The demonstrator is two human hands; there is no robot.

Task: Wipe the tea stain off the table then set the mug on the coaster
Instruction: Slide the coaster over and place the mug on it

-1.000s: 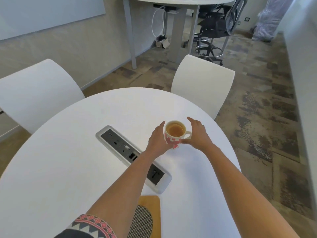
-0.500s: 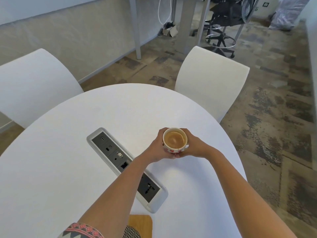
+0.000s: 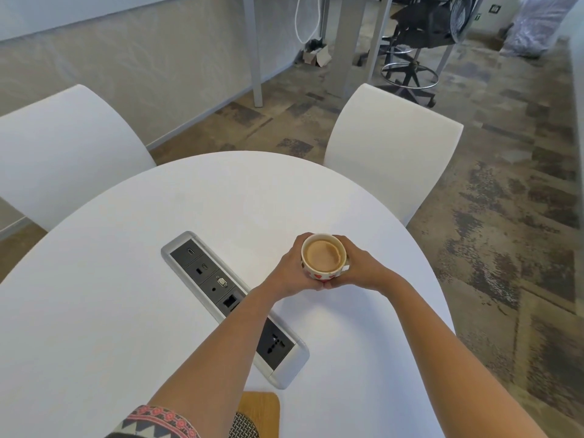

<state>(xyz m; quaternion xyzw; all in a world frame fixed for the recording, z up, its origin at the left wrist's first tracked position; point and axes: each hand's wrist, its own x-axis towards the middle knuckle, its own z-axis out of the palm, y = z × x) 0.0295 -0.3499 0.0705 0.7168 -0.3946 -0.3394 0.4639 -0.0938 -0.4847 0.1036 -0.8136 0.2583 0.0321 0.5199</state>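
In the head view, centre-right of frame, our left hand (image 3: pixel 289 273) and right hand (image 3: pixel 360 268) cup the white heart-patterned ceramic mug (image 3: pixel 324 259) of milky tea. It looks brimful, fragile and spill-prone; we should hold its sides level.

Mug (image 3: pixel 323 260) base behind hands (image 3: pixel 322 273); coaster (image 3: pixel 259 412) cut by bottom edge, partly under forearm.

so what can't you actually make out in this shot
- Tea stain: none visible on the table in the head view; where the mug stood is hidden by it and both hands.
- Mug base: covered by the left hand and right hand, so lifted or resting is unclear.
- Wooden piece, maybe the coaster: cut off by the bottom edge and left forearm.
- Wiping cloth: none in view.
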